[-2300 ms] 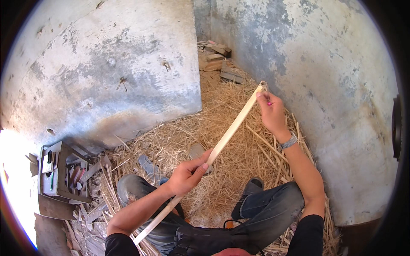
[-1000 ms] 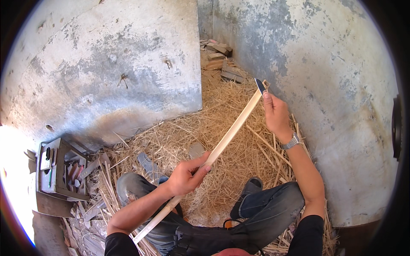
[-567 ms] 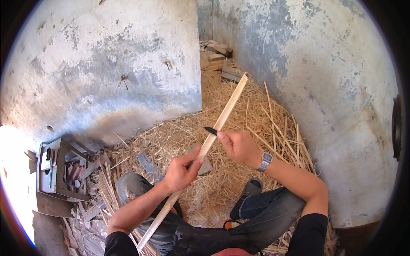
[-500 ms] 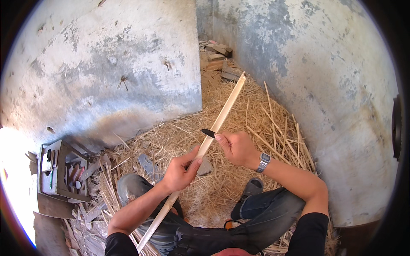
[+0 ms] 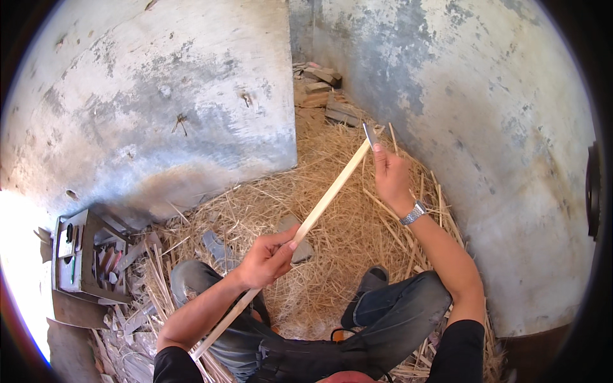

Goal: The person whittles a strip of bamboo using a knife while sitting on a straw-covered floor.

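A long, pale strip of split bamboo or wood (image 5: 333,190) runs slantwise from beside my left thigh up toward the far corner. My left hand (image 5: 267,258) is wrapped round it near its middle, thumb on top. At the strip's far end my right hand (image 5: 392,179), with a metal watch on the wrist, grips a knife (image 5: 370,136). The blade stands by the tip of the strip, its face catching the light; the handle is hidden in my fist. Whether the edge touches the strip, I cannot tell.
Shavings (image 5: 319,287) cover the floor around my legs. Loose strips (image 5: 440,204) lie along the right wall. Bricks (image 5: 322,80) are piled in the far corner. A small wooden stand (image 5: 76,255) holding tools is at the left, by a grey stone-like piece (image 5: 218,247).
My right hand has moved the knife away from me along the strip, from near its middle to the far end. My left hand keeps its hold, almost in place.
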A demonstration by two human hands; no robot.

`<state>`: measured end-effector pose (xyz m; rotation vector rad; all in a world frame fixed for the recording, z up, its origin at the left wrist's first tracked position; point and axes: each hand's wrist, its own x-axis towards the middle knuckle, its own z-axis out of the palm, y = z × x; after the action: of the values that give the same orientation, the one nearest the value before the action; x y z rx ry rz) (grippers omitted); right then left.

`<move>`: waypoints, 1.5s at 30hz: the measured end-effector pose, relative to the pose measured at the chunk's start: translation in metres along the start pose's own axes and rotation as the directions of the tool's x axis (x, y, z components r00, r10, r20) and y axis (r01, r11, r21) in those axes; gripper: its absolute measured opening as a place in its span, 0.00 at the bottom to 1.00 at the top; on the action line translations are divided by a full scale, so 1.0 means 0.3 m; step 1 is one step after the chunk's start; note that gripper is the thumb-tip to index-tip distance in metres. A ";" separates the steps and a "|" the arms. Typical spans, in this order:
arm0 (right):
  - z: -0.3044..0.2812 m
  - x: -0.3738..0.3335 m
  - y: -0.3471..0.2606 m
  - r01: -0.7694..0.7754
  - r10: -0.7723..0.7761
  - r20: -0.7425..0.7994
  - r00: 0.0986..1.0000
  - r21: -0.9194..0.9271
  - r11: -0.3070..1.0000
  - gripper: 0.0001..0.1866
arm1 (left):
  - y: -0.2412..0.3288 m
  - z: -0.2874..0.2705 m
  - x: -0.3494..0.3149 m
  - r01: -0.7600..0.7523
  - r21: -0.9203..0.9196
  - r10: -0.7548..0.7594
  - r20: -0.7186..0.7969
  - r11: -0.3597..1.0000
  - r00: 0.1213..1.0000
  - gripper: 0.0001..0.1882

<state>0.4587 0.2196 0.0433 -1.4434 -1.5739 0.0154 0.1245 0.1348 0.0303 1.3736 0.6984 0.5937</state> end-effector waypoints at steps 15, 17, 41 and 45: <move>0.063 -0.166 -0.156 0.043 -0.159 0.404 0.901 0.283 0.958 0.28 | -0.048 -0.020 0.049 -0.004 -0.171 0.005 0.003 0.985 1.000 0.25; 0.075 -0.150 -0.174 0.070 -0.174 0.351 0.920 0.289 0.955 0.29 | -0.025 -0.032 0.060 -0.028 -0.224 0.032 0.015 0.974 0.999 0.25; 0.082 -0.137 -0.138 0.063 -0.158 0.359 0.920 0.263 0.963 0.32 | 0.016 -0.036 0.020 0.151 -0.534 -0.134 0.070 0.832 0.989 0.25; 0.039 -0.013 -0.016 -0.094 0.062 0.323 0.944 0.086 0.992 0.32 | 0.002 -0.028 0.028 0.158 -0.544 -0.133 0.085 0.824 0.987 0.27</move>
<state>0.4471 0.2218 0.0375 -1.4767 -1.7466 0.3887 0.1239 0.1468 0.0296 0.7828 0.5333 0.5825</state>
